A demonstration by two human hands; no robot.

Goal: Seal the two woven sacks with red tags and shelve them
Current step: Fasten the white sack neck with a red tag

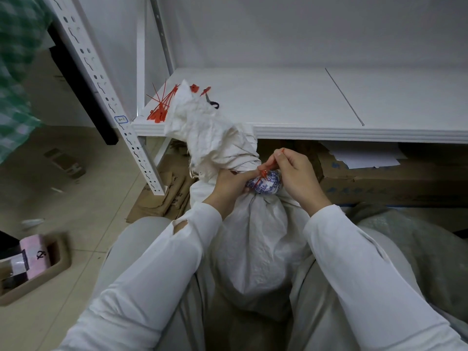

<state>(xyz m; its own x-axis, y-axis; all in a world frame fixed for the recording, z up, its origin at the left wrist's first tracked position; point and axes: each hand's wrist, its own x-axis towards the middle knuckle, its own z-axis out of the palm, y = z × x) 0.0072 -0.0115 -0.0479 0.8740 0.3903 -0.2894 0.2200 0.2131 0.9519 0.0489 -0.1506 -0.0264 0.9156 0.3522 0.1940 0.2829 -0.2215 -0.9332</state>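
A white woven sack [253, 239] stands between my knees, its neck gathered just below the shelf edge and its loose top [202, 127] flopping up over the shelf's front. My left hand [229, 186] grips the bunched neck, where a blue-and-white patterned patch [268, 184] shows. A red tag [264, 173] lies across that neck. My right hand [296, 173] pinches the tag's thin strap end and holds it upward. A bunch of spare red tags [162, 107] lies on the shelf's left corner. Only one sack is in view for certain.
The white shelf board [304, 102] stretches to the right. A perforated white upright [109, 95] stands at the left. Cardboard boxes [379, 178] sit under the shelf. Flattened cardboard [164, 196] lies on the floor. A tan tray [38, 264] holds a pink box at lower left.
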